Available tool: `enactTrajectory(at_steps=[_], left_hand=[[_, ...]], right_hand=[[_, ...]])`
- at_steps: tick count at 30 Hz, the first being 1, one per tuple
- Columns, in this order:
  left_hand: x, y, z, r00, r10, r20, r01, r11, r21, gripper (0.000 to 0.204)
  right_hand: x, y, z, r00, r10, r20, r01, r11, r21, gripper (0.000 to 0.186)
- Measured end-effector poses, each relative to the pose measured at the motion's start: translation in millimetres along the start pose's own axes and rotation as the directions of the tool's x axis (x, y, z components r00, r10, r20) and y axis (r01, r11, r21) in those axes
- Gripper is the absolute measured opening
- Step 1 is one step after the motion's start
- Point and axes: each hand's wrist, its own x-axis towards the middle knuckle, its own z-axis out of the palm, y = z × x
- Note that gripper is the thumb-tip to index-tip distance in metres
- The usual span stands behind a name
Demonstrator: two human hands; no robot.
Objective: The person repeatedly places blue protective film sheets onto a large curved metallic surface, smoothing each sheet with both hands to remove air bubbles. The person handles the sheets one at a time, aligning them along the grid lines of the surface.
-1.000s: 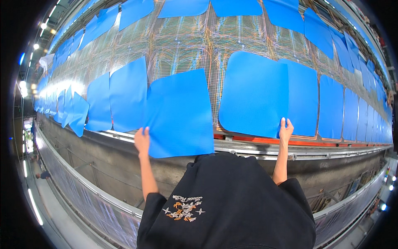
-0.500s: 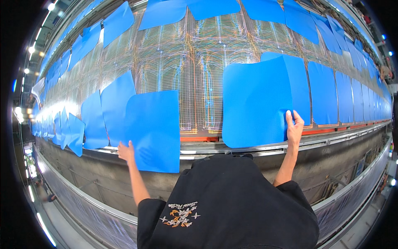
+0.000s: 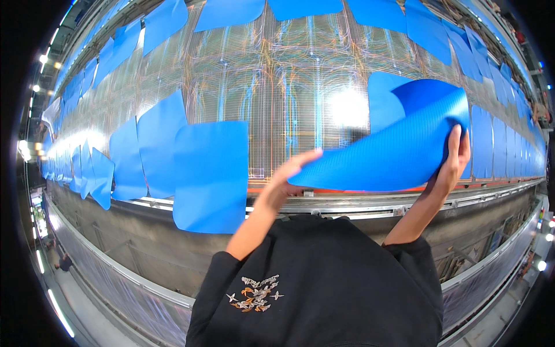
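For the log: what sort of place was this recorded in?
Probably a factory or workshop hall: a long work surface patterned with coloured lines carries rows of blue sheets, a metal rail runs along its near edge, and bright strip lights show at the left.

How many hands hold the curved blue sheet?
2: left hand at the left end of the blue sheet, right hand at its right edge; both may be partly hidden.

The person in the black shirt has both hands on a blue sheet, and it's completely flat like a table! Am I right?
Not flat: the head view shows the blue sheet bent into a curve, with the left hand and right hand on it. The shirt is black.
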Motion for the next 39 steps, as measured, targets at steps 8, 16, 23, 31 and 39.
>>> enactTrajectory(at_steps=[8,16,23,31,39], left_hand=[[51,216,4,0.797,0.581,-0.166,-0.576,0.813,0.078,0.053],[46,200,-25,0.724,0.69,-0.026,-0.599,0.647,0.472,0.034],[97,46,-191,0.611,0.745,-0.27,-0.279,0.521,0.807,0.029],[84,-35,-233,0.526,0.548,-0.651,0.187,0.672,0.716,0.027],[86,-54,-232,0.46,0.64,-0.615,0.164,0.619,0.768,0.028]], right_hand=[[144,95,46,0.943,0.096,0.318,-0.13,0.988,0.085,0.021],[123,108,42,0.926,0.334,0.174,-0.332,0.942,-0.042,0.028],[14,280,-4,0.871,0.39,0.298,-0.298,0.903,-0.311,0.014],[-80,385,-23,0.893,0.422,0.153,-0.279,0.789,-0.548,0.015],[-77,384,-38,0.897,0.42,0.134,-0.262,0.752,-0.605,0.021]])
